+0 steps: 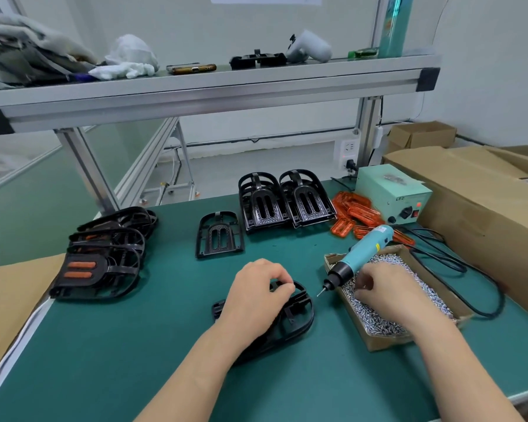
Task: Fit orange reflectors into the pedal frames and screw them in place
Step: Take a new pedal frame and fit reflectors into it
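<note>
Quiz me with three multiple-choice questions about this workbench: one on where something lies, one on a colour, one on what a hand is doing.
1. Where do the loose orange reflectors lie?
A. in a drawer
B. hanging on the wall
C. on the green mat beside the pale power supply

2. What colour is the body of the electric screwdriver?
A. teal
B. red
C. yellow

3. What is the left hand doing?
A. lying flat on the mat
B. gripping a black pedal frame
C. holding the electric screwdriver

Answers:
1 C: the reflectors sit in a heap against the supply's left side.
2 A: its barrel is teal, with a black nose.
3 B: its fingers curl over the frame's rim.
</note>
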A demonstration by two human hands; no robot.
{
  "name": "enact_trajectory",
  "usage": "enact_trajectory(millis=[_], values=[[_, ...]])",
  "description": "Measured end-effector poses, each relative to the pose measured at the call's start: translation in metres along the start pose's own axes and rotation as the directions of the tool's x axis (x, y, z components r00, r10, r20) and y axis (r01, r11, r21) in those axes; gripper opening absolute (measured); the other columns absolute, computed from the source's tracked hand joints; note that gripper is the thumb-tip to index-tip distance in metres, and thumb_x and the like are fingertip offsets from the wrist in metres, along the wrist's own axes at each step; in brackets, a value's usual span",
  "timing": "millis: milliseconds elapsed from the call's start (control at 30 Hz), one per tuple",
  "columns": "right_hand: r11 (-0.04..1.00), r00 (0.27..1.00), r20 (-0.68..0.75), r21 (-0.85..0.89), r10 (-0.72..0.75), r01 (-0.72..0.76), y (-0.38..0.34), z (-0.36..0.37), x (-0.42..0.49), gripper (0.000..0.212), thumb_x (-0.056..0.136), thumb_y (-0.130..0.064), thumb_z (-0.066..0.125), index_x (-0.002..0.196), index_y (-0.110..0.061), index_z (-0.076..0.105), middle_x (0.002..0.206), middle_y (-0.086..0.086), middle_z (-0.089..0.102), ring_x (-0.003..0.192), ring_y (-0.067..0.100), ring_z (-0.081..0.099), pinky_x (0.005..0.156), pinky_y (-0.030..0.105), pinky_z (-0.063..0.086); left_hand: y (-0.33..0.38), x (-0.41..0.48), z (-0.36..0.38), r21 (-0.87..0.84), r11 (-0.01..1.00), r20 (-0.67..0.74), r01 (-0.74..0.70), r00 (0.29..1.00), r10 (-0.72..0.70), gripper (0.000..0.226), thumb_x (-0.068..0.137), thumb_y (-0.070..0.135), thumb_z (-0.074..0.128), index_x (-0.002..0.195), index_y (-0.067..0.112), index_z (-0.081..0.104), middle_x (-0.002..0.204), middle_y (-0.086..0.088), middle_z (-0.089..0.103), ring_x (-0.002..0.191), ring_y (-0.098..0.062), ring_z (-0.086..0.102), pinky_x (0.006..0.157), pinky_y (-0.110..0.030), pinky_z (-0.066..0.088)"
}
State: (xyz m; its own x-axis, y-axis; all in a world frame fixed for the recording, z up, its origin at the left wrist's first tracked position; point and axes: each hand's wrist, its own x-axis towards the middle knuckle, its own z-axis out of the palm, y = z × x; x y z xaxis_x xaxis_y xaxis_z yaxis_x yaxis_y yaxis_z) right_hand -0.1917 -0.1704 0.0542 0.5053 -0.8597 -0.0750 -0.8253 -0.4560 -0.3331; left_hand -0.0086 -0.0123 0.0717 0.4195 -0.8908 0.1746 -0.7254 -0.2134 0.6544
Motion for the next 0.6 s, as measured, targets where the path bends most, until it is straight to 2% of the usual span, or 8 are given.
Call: enact_trajectory(millis=[167, 333, 433, 500, 533, 600], values=[[1.000, 0.997, -0.082, 0.030, 0.007, -0.004, 0.000, -0.001, 0.001, 0.023, 0.086, -0.027, 0.070, 0.065, -0.028, 0.058, 0.079, -0.007, 0.065, 0.079, 0.019, 0.060, 0.065, 0.031, 0.045, 0.003, -0.001, 0.006, 0.006, 1.000, 0.030, 0.004, 1.000, -0.004, 0.019, 0.088, 0.026, 0.066, 0.073, 0.037, 0.061, 0.091, 0.013, 0.061, 0.094, -0.007, 0.054, 0.085, -0.025, 0.040], [0.996, 0.981, -0.193, 0.086, 0.014, 0.002, -0.007, -0.009, -0.003, 0.022, 0.094, -0.028, 0.061, 0.073, -0.023, 0.058, 0.080, -0.003, 0.061, 0.077, 0.022, 0.057, 0.066, 0.035, 0.046, 0.001, -0.003, 0.007, -0.032, 0.999, -0.003, 0.014, 1.000, -0.014, 0.025, 0.087, 0.026, 0.067, 0.070, 0.042, 0.059, 0.088, 0.015, 0.063, 0.093, -0.004, 0.055, 0.082, -0.022, 0.039], [0.972, 0.966, -0.254, 0.213, -0.047, 0.104, -0.022, -0.016, -0.008, 0.029, 0.096, -0.028, 0.060, 0.068, -0.021, 0.057, 0.064, -0.007, 0.056, 0.064, 0.013, 0.052, 0.055, 0.032, 0.037, 0.003, -0.003, 0.008, -0.129, 0.991, -0.073, -0.021, 0.997, 0.012, 0.024, 0.087, 0.021, 0.069, 0.086, 0.045, 0.066, 0.091, 0.020, 0.066, 0.098, 0.001, 0.058, 0.089, -0.019, 0.041], [0.927, 0.959, -0.255, 0.317, -0.122, 0.202, -0.041, -0.016, -0.014, 0.030, 0.095, -0.031, 0.063, 0.068, -0.020, 0.060, 0.062, -0.008, 0.057, 0.063, 0.008, 0.050, 0.057, 0.032, 0.031, 0.006, -0.002, 0.009, -0.158, 0.985, -0.110, -0.069, 0.993, 0.052, 0.023, 0.087, 0.019, 0.070, 0.104, 0.035, 0.072, 0.095, 0.019, 0.067, 0.102, 0.000, 0.059, 0.094, -0.020, 0.042], [0.894, 0.959, -0.239, 0.379, -0.154, 0.238, -0.052, -0.013, -0.017, 0.028, 0.095, -0.032, 0.064, 0.070, -0.019, 0.063, 0.062, -0.008, 0.058, 0.064, 0.008, 0.051, 0.060, 0.031, 0.032, 0.008, -0.002, 0.010, -0.164, 0.982, -0.120, -0.093, 0.990, 0.073, 0.025, 0.086, 0.018, 0.071, 0.107, 0.032, 0.073, 0.097, 0.018, 0.068, 0.102, -0.001, 0.060, 0.094, -0.020, 0.043], [0.826, 0.956, -0.212, 0.488, -0.201, 0.282, -0.069, -0.005, -0.020, 0.027, 0.093, -0.030, 0.067, 0.069, -0.019, 0.066, 0.059, -0.010, 0.058, 0.062, 0.008, 0.050, 0.062, 0.029, 0.036, 0.012, -0.001, 0.010, -0.191, 0.975, -0.161, -0.112, 0.984, 0.081, 0.019, 0.084, 0.014, 0.074, 0.099, 0.026, 0.075, 0.093, 0.014, 0.070, 0.095, -0.001, 0.063, 0.089, -0.021, 0.047]])
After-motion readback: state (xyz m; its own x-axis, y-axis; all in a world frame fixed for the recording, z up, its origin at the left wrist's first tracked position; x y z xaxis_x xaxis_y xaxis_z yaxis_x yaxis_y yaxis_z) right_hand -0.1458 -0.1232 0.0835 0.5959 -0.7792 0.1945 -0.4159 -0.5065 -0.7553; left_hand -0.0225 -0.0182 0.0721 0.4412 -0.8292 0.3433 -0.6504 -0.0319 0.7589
